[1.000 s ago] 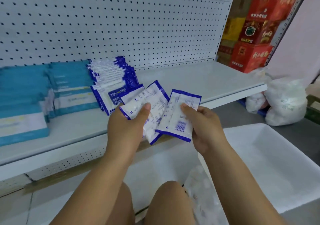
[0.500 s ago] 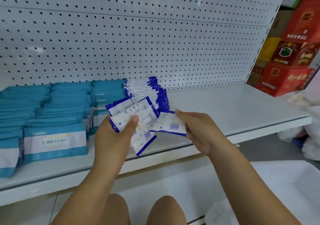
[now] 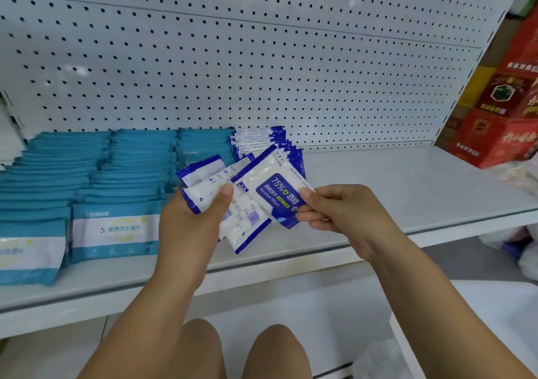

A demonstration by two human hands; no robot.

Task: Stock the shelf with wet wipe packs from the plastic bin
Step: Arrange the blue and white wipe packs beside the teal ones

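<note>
The right hand [image 3: 343, 212] pinches one alcohol wipe pack [image 3: 273, 192] by its lower right corner, thumb on the printed front and fingers curled beneath, so the blue "75% Alcohol Wipes" label faces up. Just left of that pinch, and touching the pack's left edge, the left hand [image 3: 192, 227] grips a fanned bundle of packs [image 3: 241, 227] of the same kind, thumb pressed on top and barcoded backs showing. Both grips hover above the front part of the white shelf [image 3: 393, 180]. Directly behind the pinched pack, a row of blue-and-white packs [image 3: 262, 138] stands on edge, reaching back to the pegboard panel [image 3: 262, 58]. To the left of the left hand's grip, teal wet wipe packs [image 3: 116, 174] fill the shelf in several rows. To the right of the right hand the shelf surface runs on to its end, past which red cartons [image 3: 500, 116] are stacked. Below the right forearm, at the lower right, lies the white plastic bin [image 3: 480, 314]; what it holds cannot be made out.
</note>
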